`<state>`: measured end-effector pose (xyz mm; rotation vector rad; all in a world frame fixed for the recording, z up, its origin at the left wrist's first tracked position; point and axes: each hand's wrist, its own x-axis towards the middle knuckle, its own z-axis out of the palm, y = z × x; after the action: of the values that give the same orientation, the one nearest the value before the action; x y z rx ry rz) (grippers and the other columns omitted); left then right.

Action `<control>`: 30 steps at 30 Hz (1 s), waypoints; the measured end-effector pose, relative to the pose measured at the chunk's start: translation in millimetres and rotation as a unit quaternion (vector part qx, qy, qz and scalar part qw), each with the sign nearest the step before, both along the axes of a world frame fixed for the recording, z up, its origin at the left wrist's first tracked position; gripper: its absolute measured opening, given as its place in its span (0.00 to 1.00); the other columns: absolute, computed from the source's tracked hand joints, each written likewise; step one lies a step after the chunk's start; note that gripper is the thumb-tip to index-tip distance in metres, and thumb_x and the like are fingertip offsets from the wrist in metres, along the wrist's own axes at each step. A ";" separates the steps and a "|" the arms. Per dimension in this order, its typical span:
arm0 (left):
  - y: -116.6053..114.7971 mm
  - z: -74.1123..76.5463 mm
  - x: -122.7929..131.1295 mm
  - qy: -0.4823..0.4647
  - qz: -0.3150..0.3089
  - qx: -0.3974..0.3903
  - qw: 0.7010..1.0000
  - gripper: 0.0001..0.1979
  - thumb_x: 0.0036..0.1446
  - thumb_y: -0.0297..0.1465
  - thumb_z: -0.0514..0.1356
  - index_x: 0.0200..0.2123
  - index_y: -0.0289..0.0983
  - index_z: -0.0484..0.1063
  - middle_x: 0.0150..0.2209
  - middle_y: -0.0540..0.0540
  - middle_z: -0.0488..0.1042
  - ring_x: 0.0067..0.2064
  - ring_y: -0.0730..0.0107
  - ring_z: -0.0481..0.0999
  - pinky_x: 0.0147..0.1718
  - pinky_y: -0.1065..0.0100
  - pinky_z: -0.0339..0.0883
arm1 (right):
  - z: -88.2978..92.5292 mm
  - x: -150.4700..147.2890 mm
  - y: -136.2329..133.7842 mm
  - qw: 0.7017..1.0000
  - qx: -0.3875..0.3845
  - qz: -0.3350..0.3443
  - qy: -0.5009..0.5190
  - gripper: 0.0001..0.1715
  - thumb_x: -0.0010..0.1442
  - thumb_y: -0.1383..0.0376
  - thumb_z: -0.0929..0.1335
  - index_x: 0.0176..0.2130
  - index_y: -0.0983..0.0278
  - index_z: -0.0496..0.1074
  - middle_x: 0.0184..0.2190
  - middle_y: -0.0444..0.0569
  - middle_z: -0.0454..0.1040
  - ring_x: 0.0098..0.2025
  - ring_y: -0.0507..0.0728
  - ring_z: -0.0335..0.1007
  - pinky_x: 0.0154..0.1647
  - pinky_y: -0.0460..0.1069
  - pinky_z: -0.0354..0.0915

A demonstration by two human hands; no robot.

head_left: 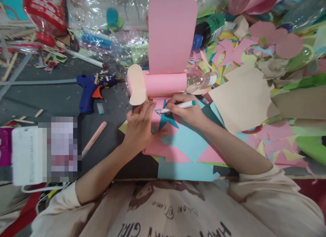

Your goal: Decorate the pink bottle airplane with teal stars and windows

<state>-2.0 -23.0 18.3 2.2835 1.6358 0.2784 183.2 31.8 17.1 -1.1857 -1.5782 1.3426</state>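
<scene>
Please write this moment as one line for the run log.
left hand: flat on pink paper | right hand: holds marker, tip at blue star | behind: pink-wrapped bottle | nearby: blue glue gun

White marker (pixel 183 105) on blue star (pixel 166 121)

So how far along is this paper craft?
Done: the plastic bottle is wrapped in pink paper, a beige cutout at its base. In hand: the right hand draws with a marker on a teal star while the left hand pins the pink sheet. Left: the star is not yet on the bottle; the glue gun lies aside.
</scene>
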 end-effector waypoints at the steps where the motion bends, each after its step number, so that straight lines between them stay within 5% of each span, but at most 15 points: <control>1: 0.1 0.3 0.1 0.000 0.002 -0.003 1.000 0.44 0.53 0.55 0.64 0.63 0.33 0.62 0.63 0.28 0.67 0.61 0.41 0.70 0.55 0.50 0.59 | 0.2 -0.1 0.0 1.000 -0.001 -0.002 0.005 0.12 0.54 0.62 0.67 0.22 0.63 0.68 0.19 0.42 0.68 0.23 0.50 0.61 0.24 0.46 0.58; 30: -1.2 -2.2 -2.2 0.001 -0.015 0.020 1.000 0.42 0.57 0.55 0.60 0.64 0.32 0.60 0.63 0.27 0.67 0.62 0.41 0.69 0.53 0.50 0.58 | 6.6 -0.8 2.3 0.999 -0.033 -0.015 0.030 0.10 0.51 0.64 0.67 0.20 0.62 0.68 0.19 0.42 0.72 0.22 0.50 0.64 0.25 0.47 0.61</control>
<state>-4.2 -24.3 16.0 2.3376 1.6094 0.3048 182.5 34.1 23.7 -1.1925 -1.4787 1.4071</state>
